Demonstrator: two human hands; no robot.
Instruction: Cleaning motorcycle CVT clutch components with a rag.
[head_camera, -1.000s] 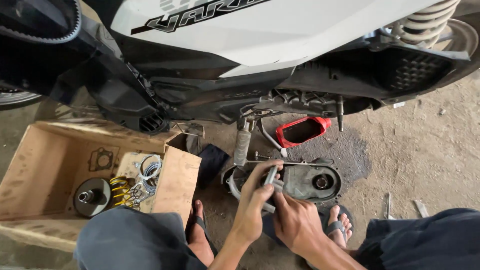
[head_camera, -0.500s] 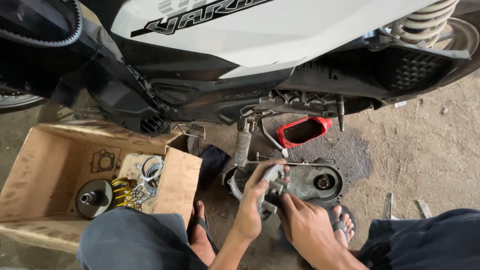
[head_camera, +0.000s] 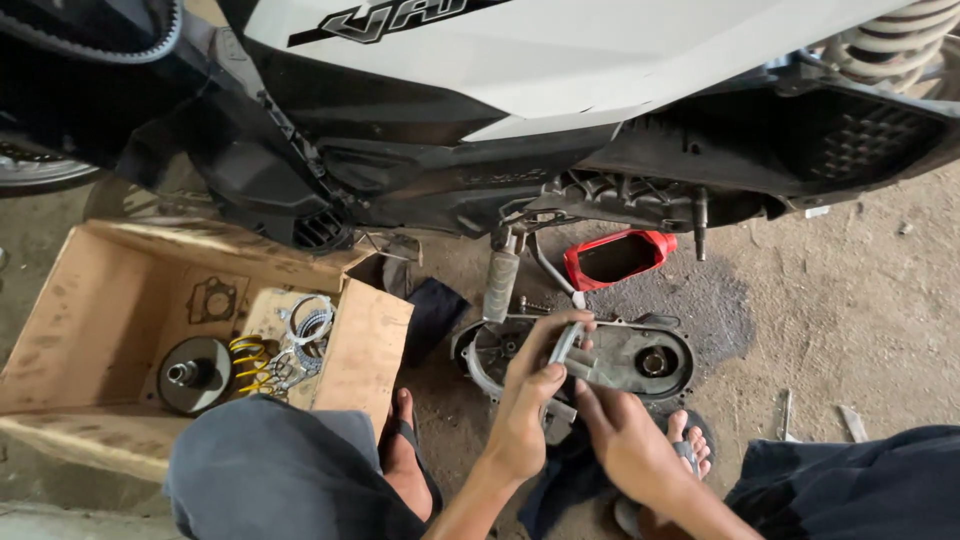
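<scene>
A grey metal engine cover (head_camera: 640, 355) lies on the dirt floor under a white and black scooter (head_camera: 560, 90). My left hand (head_camera: 525, 405) is closed around a slim metal tool (head_camera: 565, 343) and holds it over the cover's left part. My right hand (head_camera: 620, 435) grips the cover's near edge, thumb pointing up toward the tool. A dark cloth under the cover is mostly hidden by both hands.
An open cardboard box (head_camera: 90, 310) at the left holds a round clutch part (head_camera: 192, 374), a yellow spring (head_camera: 248, 362) and a chain (head_camera: 305, 325). A red tray (head_camera: 615, 256) lies beyond the cover. My sandalled feet and knees fill the bottom edge.
My left hand has shifted its grip and raised the tool over the cover. My right hand has slid down to the cover's near edge.
</scene>
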